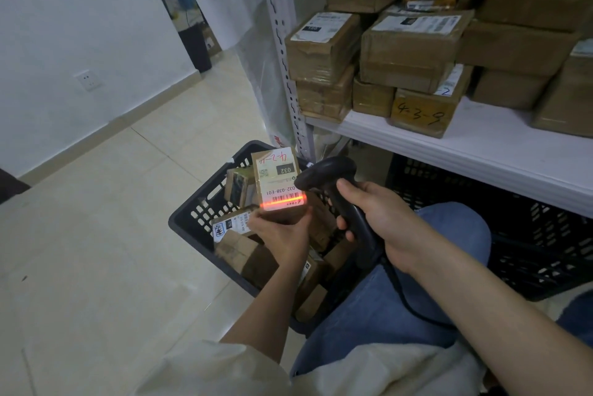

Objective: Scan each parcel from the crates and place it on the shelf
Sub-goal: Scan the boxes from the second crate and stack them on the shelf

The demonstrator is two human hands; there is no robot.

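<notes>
My left hand [282,233] grips a small cardboard parcel [276,177] by its lower end and holds it upright above the black crate [189,219]. Its white label faces me, and a red scan line glows across the barcode. My right hand [382,219] grips the handle of a black barcode scanner [330,177], whose head points at that label from the right. Several more cardboard parcels [237,251] lie loose in the crate. The white shelf [481,145] on the right holds stacked boxes.
A second black crate [529,235] sits under the shelf board, behind my knee in blue jeans [417,299]. The shelf's perforated upright [288,75] stands just behind the first crate. Beige tiled floor [112,235] spreads to the left, up to a white wall.
</notes>
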